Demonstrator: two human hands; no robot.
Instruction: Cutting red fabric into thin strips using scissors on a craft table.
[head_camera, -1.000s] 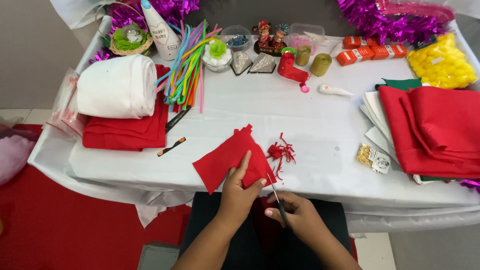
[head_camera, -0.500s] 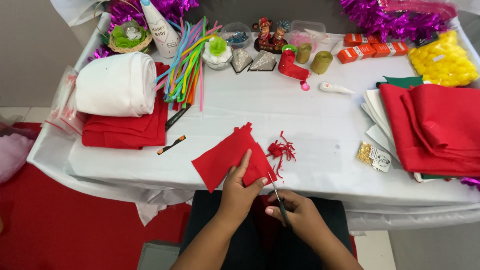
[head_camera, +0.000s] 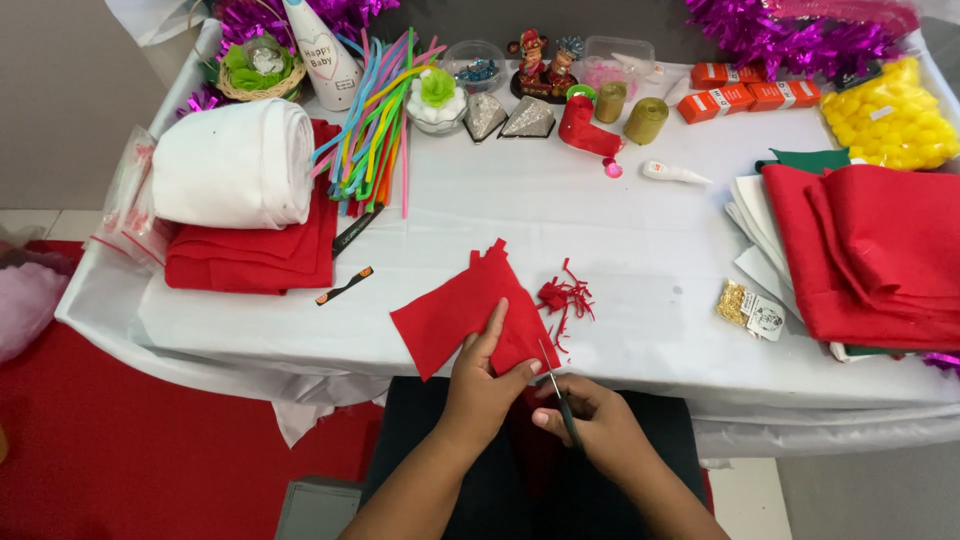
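My left hand (head_camera: 483, 388) pinches the near edge of a red felt piece (head_camera: 455, 310) that lies on the white table (head_camera: 620, 230), thumb on top of the cloth. My right hand (head_camera: 590, 425) grips small scissors (head_camera: 557, 390), whose blades point up into the felt's near right corner. A little heap of red felt trimmings (head_camera: 563, 297) sits just to the right of the piece.
A white cloth roll (head_camera: 232, 163) rests on folded red felt (head_camera: 255, 255) at left. Coloured pipe cleaners (head_camera: 375, 125), small jars, ribbon spools and figurines line the back. Stacked red felt (head_camera: 880, 255) and a yellow pompom bag (head_camera: 890, 115) lie at right.
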